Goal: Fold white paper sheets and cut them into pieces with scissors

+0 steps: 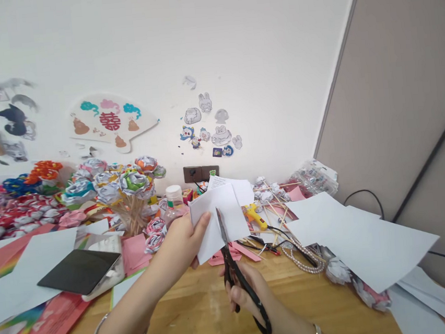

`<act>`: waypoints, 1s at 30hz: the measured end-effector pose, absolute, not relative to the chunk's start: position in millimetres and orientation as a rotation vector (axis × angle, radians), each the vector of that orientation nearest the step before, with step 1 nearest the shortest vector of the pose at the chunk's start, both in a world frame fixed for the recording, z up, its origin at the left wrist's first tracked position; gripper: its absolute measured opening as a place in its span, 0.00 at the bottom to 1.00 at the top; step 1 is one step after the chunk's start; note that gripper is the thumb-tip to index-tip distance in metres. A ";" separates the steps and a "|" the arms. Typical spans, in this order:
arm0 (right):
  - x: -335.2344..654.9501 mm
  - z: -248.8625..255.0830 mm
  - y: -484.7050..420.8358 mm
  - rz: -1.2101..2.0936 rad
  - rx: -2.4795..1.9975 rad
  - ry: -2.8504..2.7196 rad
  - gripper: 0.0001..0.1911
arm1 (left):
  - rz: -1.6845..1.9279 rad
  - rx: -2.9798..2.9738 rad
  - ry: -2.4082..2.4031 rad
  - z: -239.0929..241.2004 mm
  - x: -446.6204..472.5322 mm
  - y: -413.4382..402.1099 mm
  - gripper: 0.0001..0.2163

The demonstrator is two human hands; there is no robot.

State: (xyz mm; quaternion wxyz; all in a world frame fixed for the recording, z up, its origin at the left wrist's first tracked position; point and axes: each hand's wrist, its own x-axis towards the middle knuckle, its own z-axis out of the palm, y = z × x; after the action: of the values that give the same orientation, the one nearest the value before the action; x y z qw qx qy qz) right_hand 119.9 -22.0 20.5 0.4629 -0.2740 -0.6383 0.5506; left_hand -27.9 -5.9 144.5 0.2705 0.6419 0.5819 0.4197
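Observation:
My left hand [198, 237] pinches a folded sheet of white paper [230, 213] by its left side, thumb on top, holding it up above the table. Black-handled scissors [232, 271] are in my right hand [246, 291], with fingers around the handles. Their blades point upward and lie over the paper's lower part. Whether they have cut into it I cannot tell. A bracelet circles each wrist.
Paper flowers on sticks [118, 187] stand at the back left beside a clear jar [174, 198]. A black tablet [78, 270] lies at left. Right of the paper are a yellow glue gun [255, 216], a string of beads [302, 259] and large white sheets [363, 237].

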 end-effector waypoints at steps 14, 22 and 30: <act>124.9 19.0 -22.9 1.302 -0.629 -1.593 0.26 | 1.104 1.675 1.477 140.6 -22.7 -6.3 0.11; 124.6 21.8 -26.3 1.199 -0.770 -1.599 0.23 | 1.108 1.645 1.486 143.5 -22.1 -9.3 0.12; 125.6 24.4 -30.0 1.250 -0.888 -1.591 0.22 | 1.121 1.650 1.453 139.9 -23.7 -5.5 0.11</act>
State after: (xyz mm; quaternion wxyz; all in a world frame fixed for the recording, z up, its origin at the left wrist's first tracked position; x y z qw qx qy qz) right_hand 125.6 -30.0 24.4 0.4493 -0.3592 -0.6431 0.5055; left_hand -23.7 -5.5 139.9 0.3304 0.6311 0.5557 0.4286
